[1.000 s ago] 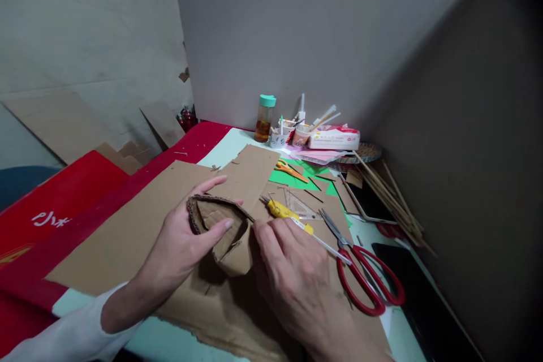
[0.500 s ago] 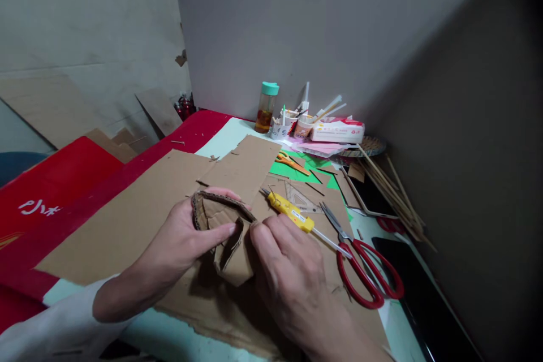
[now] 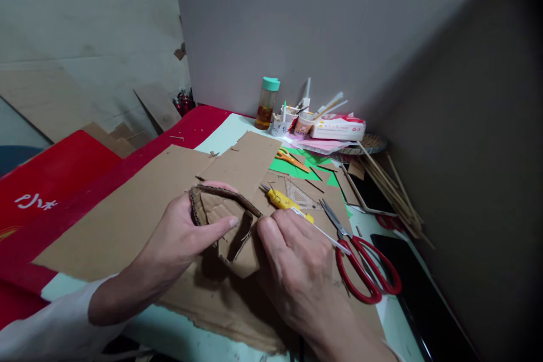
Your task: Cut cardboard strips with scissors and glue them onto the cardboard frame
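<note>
A small folded cardboard piece, with bent walls and a raised corrugated rim, is held between my hands over the table. My left hand grips its left side, thumb across the inside and fingers behind the rim. My right hand is closed on the piece's right edge; its fingertips are partly hidden. Just beyond my right hand lies a yellow glue gun with a white stick out of its back. Scissors with red handles lie to the right.
Flat cardboard sheets cover much of the table. A clear set square, orange scissors and cardboard scraps lie behind. Farther back stand a bottle, paper cups and a tissue pack. Wooden sticks and a black tablet are at right.
My right hand has shifted slightly right along the cardboard piece's edge, and the piece's inner flap now stands more open. Both hands keep their hold.
</note>
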`<control>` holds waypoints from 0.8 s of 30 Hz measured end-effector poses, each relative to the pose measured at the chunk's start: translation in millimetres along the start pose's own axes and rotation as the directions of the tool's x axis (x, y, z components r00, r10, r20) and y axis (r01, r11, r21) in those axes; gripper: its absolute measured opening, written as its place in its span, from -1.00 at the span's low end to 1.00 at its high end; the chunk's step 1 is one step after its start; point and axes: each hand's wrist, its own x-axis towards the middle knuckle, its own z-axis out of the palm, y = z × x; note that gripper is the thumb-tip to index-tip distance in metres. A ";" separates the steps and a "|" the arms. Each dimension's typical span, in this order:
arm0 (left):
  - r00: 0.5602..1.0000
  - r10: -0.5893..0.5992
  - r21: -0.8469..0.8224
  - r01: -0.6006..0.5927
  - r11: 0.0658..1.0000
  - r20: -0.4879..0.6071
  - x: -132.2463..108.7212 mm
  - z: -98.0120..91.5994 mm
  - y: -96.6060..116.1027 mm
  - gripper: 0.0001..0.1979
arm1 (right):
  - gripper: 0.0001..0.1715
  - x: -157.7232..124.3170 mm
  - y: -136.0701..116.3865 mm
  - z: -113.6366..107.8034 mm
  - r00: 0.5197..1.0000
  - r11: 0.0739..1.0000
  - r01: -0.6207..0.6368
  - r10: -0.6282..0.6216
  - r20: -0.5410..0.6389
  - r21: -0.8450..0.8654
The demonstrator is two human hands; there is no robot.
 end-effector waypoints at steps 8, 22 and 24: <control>0.972 -0.214 -0.280 0.234 0.931 0.099 -3.9 0.0 1.6 -0.65 | -0.70 1.7 14.5 4.8 0.957 0.974 -0.215 0.194 0.215 0.077; 0.821 -0.310 -0.064 0.385 0.921 0.479 37.9 -33.0 0.7 -0.67 | -0.63 0.6 24.4 12.5 0.923 0.940 -0.281 0.210 0.322 0.195; 0.793 -0.270 0.046 0.294 0.955 0.546 46.6 -39.0 1.5 -0.68 | -0.62 0.1 21.7 13.5 0.925 0.939 -0.270 0.190 0.330 0.215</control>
